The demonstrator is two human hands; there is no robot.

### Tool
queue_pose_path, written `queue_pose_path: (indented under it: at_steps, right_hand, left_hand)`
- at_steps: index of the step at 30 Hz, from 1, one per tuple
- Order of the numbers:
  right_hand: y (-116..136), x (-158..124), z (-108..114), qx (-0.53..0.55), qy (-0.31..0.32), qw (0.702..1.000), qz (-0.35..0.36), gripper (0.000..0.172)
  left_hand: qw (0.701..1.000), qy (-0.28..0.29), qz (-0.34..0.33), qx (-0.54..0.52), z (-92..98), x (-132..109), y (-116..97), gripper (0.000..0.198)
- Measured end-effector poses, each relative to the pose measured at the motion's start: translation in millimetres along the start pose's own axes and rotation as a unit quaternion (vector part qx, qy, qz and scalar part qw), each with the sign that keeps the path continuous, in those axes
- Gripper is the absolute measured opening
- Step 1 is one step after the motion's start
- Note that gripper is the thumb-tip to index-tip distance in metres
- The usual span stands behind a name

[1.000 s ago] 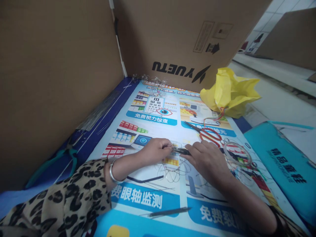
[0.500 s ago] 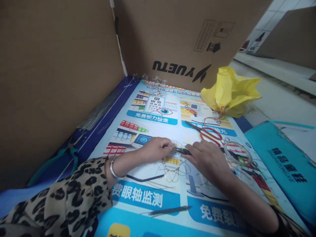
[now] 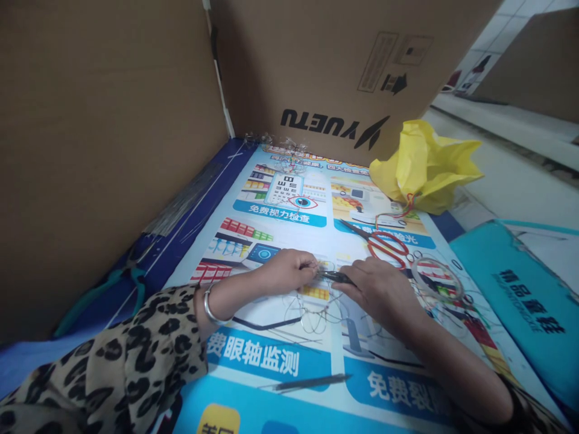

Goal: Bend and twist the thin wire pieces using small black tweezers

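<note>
1. L hand [image 3: 289,270]: fingers pinched tight on the wire piece [image 3: 315,320], close to the pliers' tips. R hand [image 3: 380,286]: fingers wrapped round the dark pliers [image 3: 335,276], handles mostly hidden in the palm.
2. Location: wire piece is mid-tabletop, btwn the hands, over the printed sheet [image 3: 289,235]; its thin loops spread on the wearer's side of the pinch. Pliers just R of the L fingertips.
3. Doing it well (my judgement): L pinch firm & close to the working point, R wrist steady, small squeezes/turns only; loops kept clear of the jaws so they don't bend or snag.
4. Pliers' tips point L, twd the L fingers; long axis runs approx. side to side, R end a bit nearer the wearer. Wire piece fans out twd the wearer, no clear long axis.
5. Tips small & blurry, so can't tell if the jaws have wire btwn them.
6. Nearby: red-handled scissors [image 3: 388,246] beyond R hand, blades pointing away & L.
</note>
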State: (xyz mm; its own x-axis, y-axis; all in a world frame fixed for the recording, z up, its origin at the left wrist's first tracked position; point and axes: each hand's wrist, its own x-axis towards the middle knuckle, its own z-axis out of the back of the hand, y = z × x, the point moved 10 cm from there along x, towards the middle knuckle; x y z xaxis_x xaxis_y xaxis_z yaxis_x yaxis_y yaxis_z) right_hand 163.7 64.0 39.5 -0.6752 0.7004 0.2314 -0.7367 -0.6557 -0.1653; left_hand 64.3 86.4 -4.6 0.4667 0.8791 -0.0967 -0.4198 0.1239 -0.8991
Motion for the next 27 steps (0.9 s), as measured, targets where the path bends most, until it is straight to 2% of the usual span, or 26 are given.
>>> queue_pose_path:
  at_steps: [13, 18, 22, 27]
  right_hand:
    - [-1, -1, -6, 0.004, 0.026, 0.999, -0.021, 0.031]
    - [-2, -1, -13, 0.007, 0.03, 0.999, -0.028, 0.031]
    - [-5, 0, -12, 0.004, -0.002, 1.0, -0.028, 0.031]
    - [-13, -2, -4, 0.016, -0.06, 0.998, -0.033, 0.033]
  left_hand:
    - [1.0, 0.008, 0.015, -0.011, -0.7, 0, 2, 0.013]
    - [0.999, -0.006, 0.026, -0.031, 0.2, 0, 5, 0.014]
    - [0.995, -0.038, 0.05, -0.076, 4.8, 1, 12, 0.017]
    - [0.993, -0.06, 0.071, -0.072, 10.8, 2, 17, 0.017]
